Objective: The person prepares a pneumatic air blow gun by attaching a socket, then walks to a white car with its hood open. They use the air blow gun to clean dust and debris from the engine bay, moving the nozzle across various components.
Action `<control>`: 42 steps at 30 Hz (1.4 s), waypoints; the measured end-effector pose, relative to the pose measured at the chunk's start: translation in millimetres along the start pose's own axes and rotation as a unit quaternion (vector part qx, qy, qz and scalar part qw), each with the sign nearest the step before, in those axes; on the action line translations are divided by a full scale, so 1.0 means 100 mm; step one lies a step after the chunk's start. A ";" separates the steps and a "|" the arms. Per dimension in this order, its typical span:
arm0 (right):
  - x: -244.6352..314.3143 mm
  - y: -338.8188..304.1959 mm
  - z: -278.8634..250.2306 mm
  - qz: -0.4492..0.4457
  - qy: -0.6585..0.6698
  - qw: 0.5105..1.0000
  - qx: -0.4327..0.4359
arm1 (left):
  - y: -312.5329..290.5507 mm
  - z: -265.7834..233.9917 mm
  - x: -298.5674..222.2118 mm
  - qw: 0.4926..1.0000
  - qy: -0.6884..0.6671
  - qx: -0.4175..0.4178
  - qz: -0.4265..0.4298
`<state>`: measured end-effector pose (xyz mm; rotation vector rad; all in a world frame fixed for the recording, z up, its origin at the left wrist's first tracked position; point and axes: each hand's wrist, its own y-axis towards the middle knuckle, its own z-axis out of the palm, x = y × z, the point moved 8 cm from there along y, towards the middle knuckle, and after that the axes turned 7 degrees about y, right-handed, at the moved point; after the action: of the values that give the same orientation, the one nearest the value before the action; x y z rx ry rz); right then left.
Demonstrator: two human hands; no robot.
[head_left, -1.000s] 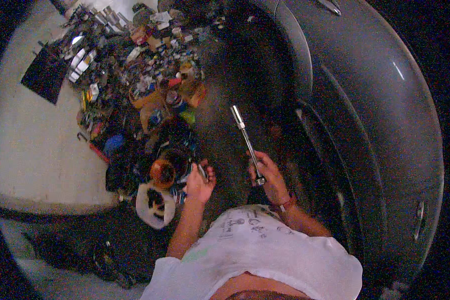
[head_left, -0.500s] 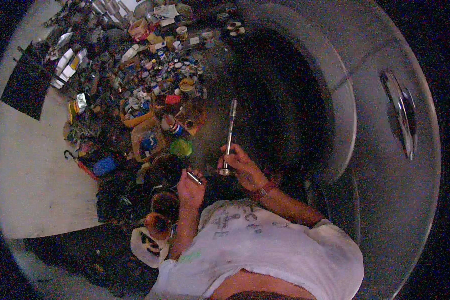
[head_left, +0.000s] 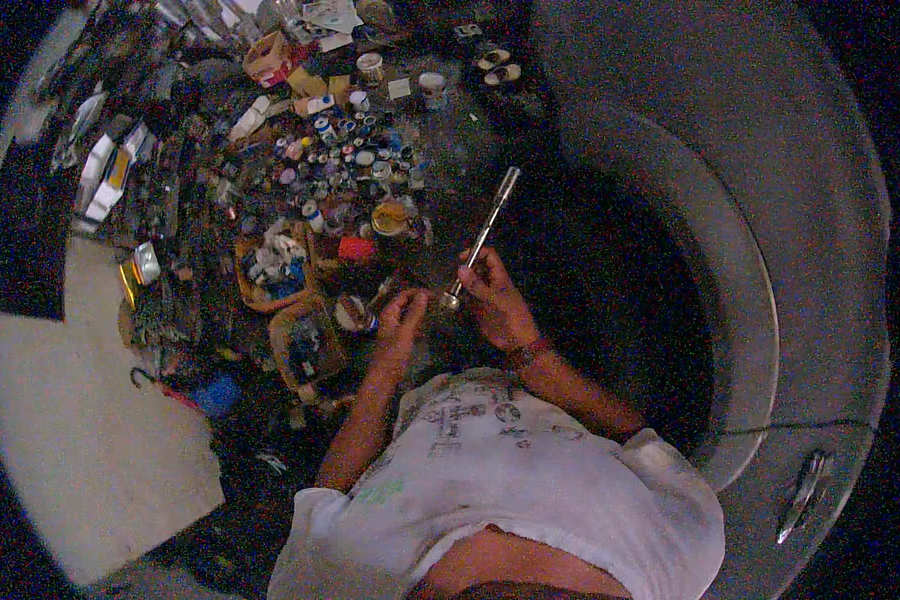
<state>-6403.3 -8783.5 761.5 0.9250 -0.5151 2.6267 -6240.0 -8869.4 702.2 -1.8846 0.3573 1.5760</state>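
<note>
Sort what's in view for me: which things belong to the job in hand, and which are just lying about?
In the job:
- socket wrench, in the right hand
- car alongside, probably
- left hand: can't tell if it holds anything

Lying about, apparently:
- jars and cans
- red thing
- shoes
- blue bundle

Jars (head_left: 381, 170) and cans (head_left: 323, 128) crowded the floor (head_left: 460, 140), with a red object (head_left: 356, 248) just below. Nearer sat an open carton (head_left: 279, 340). A blue bundle (head_left: 213, 395) lay to its left; shoes (head_left: 503, 75) and papers (head_left: 332, 15) lay farther off.
</note>
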 end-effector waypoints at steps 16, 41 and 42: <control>0.75 2.78 1.52 -0.037 -0.177 0.983 0.019 | 2.34 -0.95 -1.50 0.964 0.134 -0.212 0.093; 1.38 4.77 -3.14 0.262 -0.701 0.631 -0.204 | 5.48 -2.05 -1.77 0.935 0.079 -0.328 0.106; 1.45 4.52 -3.44 0.298 -0.696 0.614 -0.222 | 5.57 -2.13 -1.81 0.938 0.081 -0.322 0.102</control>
<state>-6875.2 -9013.3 501.5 2.7777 -1.9201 1.2758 -6444.1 -9458.2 720.8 -2.5527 0.1063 1.8293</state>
